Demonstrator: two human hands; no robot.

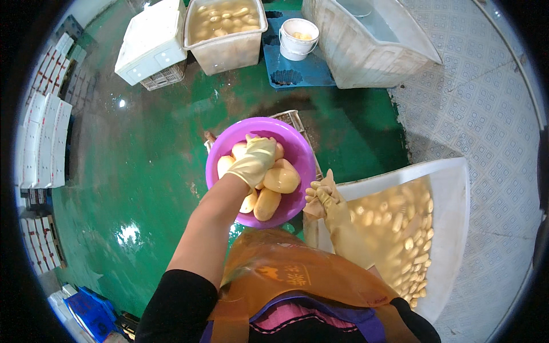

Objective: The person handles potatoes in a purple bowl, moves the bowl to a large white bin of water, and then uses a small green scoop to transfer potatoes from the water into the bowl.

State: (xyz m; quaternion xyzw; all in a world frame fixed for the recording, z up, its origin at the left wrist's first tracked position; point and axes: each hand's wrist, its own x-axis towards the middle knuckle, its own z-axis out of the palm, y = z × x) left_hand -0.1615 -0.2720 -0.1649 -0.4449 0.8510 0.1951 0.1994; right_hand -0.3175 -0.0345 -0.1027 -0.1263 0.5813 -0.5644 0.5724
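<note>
A purple plastic basin (306,171) sits on a crate before me, with several peeled potatoes (281,180) in it. My left hand (257,154), in a pale yellow rubber glove, reaches into the basin over the potatoes; its fingertips are partly hidden, and whether it grips one I cannot tell. At the basin's right side, my right hand (326,197), gloved too, is closed around a tan, flat, flexible piece (315,208) whose material is unclear. Below and right of that hand stands a large white tub (450,206) with many peeled potatoes (396,221) in cloudy water.
Ahead stand a white foam box (150,38) on a crate, a tub of potatoes in water (227,53), a white bucket (296,51) on a blue pallet (279,79) and a large water tub (364,64). White boxes (45,141) are stacked at left. The green floor looks wet.
</note>
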